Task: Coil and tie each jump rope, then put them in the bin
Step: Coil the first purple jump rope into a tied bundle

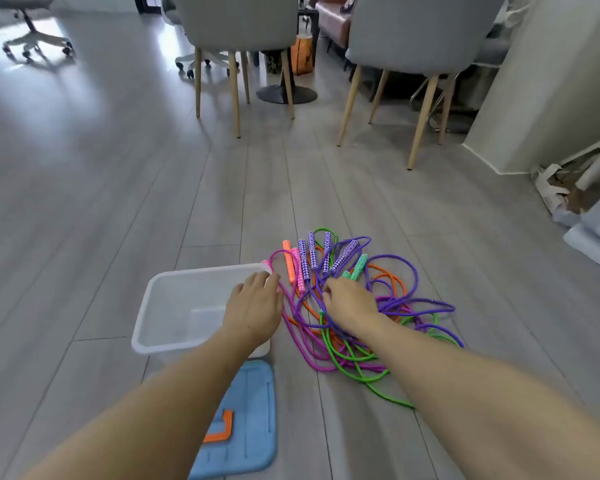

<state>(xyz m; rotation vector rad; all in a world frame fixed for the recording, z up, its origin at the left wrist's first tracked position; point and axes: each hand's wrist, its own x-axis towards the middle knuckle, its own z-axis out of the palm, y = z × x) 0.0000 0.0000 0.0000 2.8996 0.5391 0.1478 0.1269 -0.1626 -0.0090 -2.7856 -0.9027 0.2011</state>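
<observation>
Grey plank floor [118,202], smooth, faintly glossy. Bin [174,306] — translucent white plastic, rectangular with rounded corners — sits at about 7 o'clock of the rope pile. Blue lid [246,427] lies flat just below it, an orange clip [220,429] on it.

Jump ropes [354,327]: braided cords in purple, magenta, green and orange, uncoiled, tangled in loose loops right of the bin. Patterned handles [312,258] fan out at the pile's 12 o'clock edge, long axes pointing roughly 11 to 1 o'clock, away from the person.

Left hand [253,306] hovers over the bin's right rim, fingers relaxed toward the magenta cord; whether it touches, cannot tell. Right hand [350,301] on the pile's centre, fingers curled down into the cords — actual grip hidden.

Two wooden-legged chairs [420,46] stand at 12 o'clock, well apart from the pile; open floor between.
</observation>
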